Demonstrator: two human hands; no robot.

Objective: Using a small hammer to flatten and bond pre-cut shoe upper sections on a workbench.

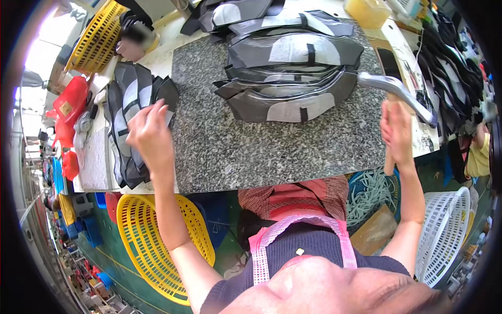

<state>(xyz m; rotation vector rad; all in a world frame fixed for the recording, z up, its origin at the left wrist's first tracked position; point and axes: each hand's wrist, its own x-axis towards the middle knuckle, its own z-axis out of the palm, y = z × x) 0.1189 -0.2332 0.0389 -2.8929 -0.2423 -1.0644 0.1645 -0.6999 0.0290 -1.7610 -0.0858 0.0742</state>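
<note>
- My right hand [398, 133] is closed round the wooden handle of a hammer [401, 90], over the right edge of the table.
- The handle runs near to far through my grip. The metal head sits past my fingers at the far end, lying crosswise and slanting from far left to near right.
- My left hand [150, 131] is half open, fingers loosely bent and pointing away from me; I see nothing held in it.
- That hand is over the right side of the left pile [121, 135]. I cannot tell whether my fingertips touch it or hang just above.
- The pieces in that pile lie with their long axis near to far, at the left of the slab [261, 152].
- On the slab, the stack [298, 52] lies the other way, long axis left to right, toward the far side and between my hands. Its nearest piece [248, 108] is to the left of the hammer head, apart from it.
- My right hand is nearer to the stack's right end; my left is well nearer to the left pile.
- Both forearms come from the near side, the left leaning leftward as it goes far, the right bent at the elbow with the wrist far.
- The slab's near half lies bare between my arms.
</note>
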